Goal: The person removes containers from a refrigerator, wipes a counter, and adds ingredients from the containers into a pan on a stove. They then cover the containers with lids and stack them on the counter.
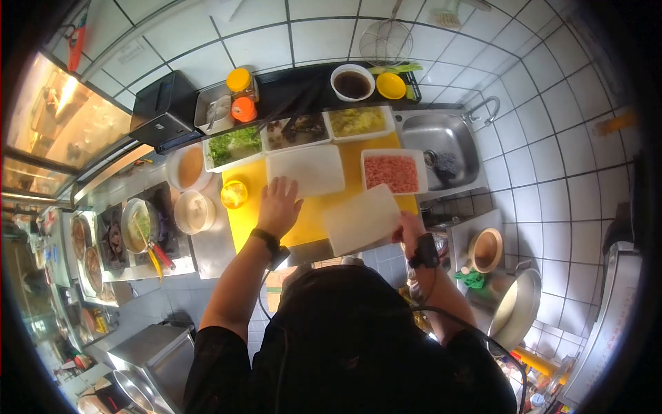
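My left hand (279,203) lies with its fingers spread at the lower left corner of a white rectangular tray or lid (307,170) on the yellow board (243,222). My right hand (409,231) grips the right edge of a second white flat lid (362,219), which is tilted over the board's front edge. Its upper corner reaches the white tub of pink minced meat (391,172). A small yellow cup (234,194) stands left of my left hand.
Behind are tubs of chopped greens (234,145), dark pieces (296,131) and yellow pieces (357,121). A sink (441,134) is at the right. A pan (140,224) sits on the stove at the left, near round containers (194,212).
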`<control>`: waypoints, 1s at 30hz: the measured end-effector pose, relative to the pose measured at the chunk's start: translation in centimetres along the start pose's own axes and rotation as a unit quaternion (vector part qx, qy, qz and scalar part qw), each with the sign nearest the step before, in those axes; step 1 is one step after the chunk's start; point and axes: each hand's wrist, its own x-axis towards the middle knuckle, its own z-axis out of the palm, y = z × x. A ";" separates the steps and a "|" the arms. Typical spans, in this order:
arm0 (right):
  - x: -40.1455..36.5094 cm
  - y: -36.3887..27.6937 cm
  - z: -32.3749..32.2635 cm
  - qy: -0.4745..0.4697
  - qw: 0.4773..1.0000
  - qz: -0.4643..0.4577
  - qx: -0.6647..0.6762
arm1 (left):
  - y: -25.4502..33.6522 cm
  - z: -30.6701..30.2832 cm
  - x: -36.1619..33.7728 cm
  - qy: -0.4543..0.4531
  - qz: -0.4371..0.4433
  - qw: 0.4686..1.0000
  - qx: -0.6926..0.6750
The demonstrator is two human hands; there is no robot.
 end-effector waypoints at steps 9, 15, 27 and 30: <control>2.7 0.2 -7.5 0.035 0.965 -0.092 0.243 | 0.1 -0.3 1.3 0.007 0.157 0.980 0.120; 9.7 -0.8 -7.8 -0.001 0.965 -0.087 0.249 | 1.3 -1.5 0.9 0.040 0.186 0.954 0.231; 9.8 -1.4 -7.3 0.204 0.942 -0.153 -0.220 | 0.3 0.1 0.7 -0.014 0.084 0.995 0.061; 11.0 0.2 -8.0 0.295 0.839 -0.252 -0.382 | -0.3 0.9 1.0 0.099 -0.056 0.993 0.020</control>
